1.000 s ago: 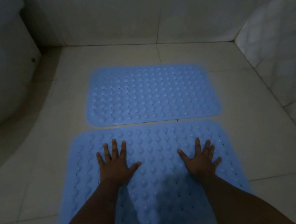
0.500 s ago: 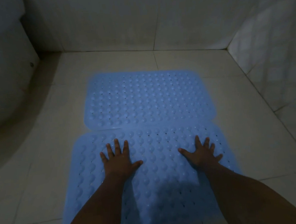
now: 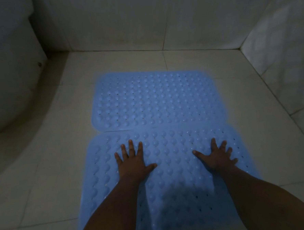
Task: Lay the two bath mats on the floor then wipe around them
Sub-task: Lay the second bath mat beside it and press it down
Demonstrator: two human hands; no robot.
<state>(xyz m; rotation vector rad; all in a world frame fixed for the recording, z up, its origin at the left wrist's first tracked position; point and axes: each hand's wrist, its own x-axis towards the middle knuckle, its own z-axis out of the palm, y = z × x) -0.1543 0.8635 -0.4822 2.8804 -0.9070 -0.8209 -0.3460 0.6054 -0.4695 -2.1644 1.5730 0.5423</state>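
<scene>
Two light blue bumpy bath mats lie flat on the pale tiled floor. The far mat (image 3: 157, 100) lies crosswise in the middle of the floor. The near mat (image 3: 172, 193) butts against its front edge, slightly overlapping on the right. My left hand (image 3: 132, 162) presses flat on the near mat's left part, fingers spread. My right hand (image 3: 217, 156) presses flat on its right part, fingers spread too. Neither hand holds anything. No wiping cloth is in sight.
A white curved fixture (image 3: 8, 73) bulges in from the left. Tiled walls (image 3: 142, 23) close off the back, and another wall (image 3: 282, 50) stands on the right. Bare floor tiles (image 3: 50, 174) surround the mats. The room is dim.
The near mat slid forward under both flat hands; the gap between the mats closed and their edges now meet. The view shifted closer.
</scene>
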